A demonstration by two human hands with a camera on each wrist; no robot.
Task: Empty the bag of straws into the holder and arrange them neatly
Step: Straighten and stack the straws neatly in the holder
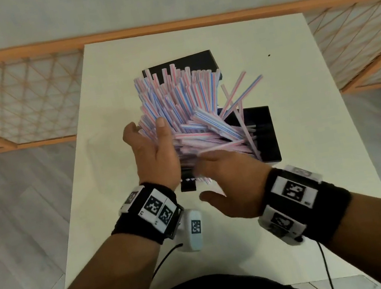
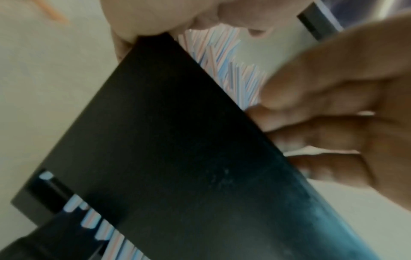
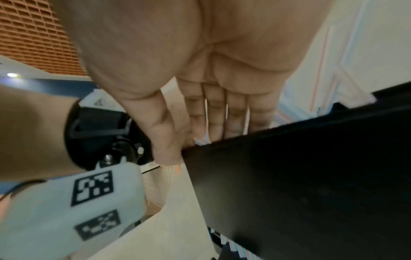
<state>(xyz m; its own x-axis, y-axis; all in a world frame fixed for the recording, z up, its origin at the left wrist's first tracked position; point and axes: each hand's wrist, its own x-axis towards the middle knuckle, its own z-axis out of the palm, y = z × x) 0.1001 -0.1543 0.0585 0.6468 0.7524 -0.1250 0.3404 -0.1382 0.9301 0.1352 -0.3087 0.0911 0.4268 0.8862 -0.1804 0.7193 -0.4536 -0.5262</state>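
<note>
A big heap of pink-and-blue striped straws [image 1: 175, 96] fans out untidily from the black holder [image 1: 263, 136] in the middle of the white table [image 1: 312, 148]. Several straws stick out to the right. My left hand [image 1: 146, 130] is at the heap's left side, thumb and curled fingers round a bunch of straws [image 2: 222, 58]. My right hand [image 1: 225, 176] reaches in from the near side; its straight fingers [image 3: 235, 114] slip behind the holder's dark wall [image 3: 289, 176] among the straws. No bag shows in any view.
A raised black flap [image 1: 180, 65] stands behind the straws. A wooden lattice fence [image 1: 11, 99] runs along the table's far edge and both sides. Grey plank floor [image 1: 20, 225] lies to the left. Bare tabletop lies to the holder's left and right.
</note>
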